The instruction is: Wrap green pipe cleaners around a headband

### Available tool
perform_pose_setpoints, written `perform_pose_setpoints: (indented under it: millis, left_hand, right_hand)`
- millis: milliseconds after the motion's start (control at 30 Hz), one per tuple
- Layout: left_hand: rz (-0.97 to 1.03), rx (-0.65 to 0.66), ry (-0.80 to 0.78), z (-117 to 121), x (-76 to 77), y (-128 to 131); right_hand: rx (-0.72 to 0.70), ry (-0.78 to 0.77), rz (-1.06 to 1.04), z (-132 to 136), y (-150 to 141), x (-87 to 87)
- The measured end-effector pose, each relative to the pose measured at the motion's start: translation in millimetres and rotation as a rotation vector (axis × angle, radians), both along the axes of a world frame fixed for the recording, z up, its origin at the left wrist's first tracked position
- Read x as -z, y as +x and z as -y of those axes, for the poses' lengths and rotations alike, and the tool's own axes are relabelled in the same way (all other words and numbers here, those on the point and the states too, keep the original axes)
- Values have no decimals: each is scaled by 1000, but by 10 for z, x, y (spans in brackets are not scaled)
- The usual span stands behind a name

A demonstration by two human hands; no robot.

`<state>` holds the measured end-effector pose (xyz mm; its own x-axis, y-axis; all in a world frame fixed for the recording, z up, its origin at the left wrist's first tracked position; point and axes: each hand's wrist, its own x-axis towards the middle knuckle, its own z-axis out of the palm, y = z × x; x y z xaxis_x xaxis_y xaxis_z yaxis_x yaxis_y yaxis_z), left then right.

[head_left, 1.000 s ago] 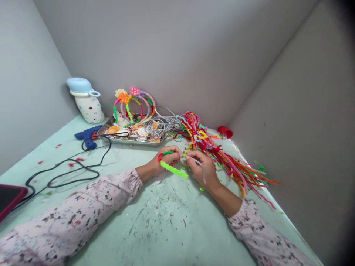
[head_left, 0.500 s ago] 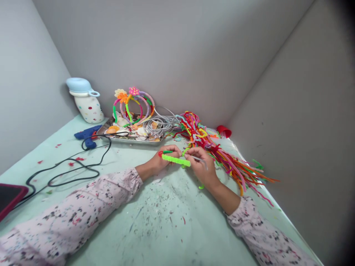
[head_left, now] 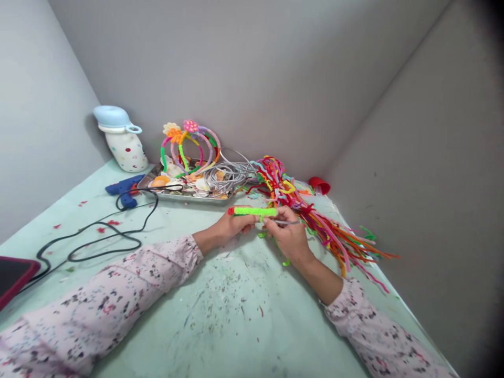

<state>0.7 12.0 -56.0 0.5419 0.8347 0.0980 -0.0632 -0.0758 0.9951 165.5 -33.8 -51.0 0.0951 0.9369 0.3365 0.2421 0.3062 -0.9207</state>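
My left hand point(head_left: 230, 227) is closed round a headband point(head_left: 255, 211) wound with fuzzy bright green pipe cleaner, red at its left bend. The headband's lower side runs between my hands, and a bare grey end point(head_left: 289, 222) sticks out past the fingers of my right hand point(head_left: 290, 239). The right thumb and fingertips pinch a short length of green pipe cleaner point(head_left: 260, 218) against that side. Exactly how the fingertips grip is partly hidden. Both hands are just above the table.
Behind stands a metal tray point(head_left: 189, 198) with finished headbands point(head_left: 183, 152), felt pieces and grey bands point(head_left: 228, 176). A pipe cleaner bundle point(head_left: 315, 218) lies right. To the left are a blue glue gun point(head_left: 125, 189), its black cord point(head_left: 106, 226), a bottle point(head_left: 124, 144) and a red-edged device point(head_left: 16, 278).
The headband has turned in my hands: its green upper side has swung up and now lies level above my fingers. My right hand has shifted slightly down around the pipe cleaner.
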Motion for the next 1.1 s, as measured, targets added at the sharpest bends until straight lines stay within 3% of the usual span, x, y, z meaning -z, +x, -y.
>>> perform_pose_setpoints:
  millis: [333,700,1100]
  left_hand:
    - [-47,-24,-83,61,-156,12]
    - [-28,-5,-136,17,-118,16]
    - [-13,46,-93,-9,-68,-14]
  right_hand:
    - [-52,56,29,-32,29,73]
    - [-27,70,144,7,46,89]
    - [-42,110,201,16,44,95]
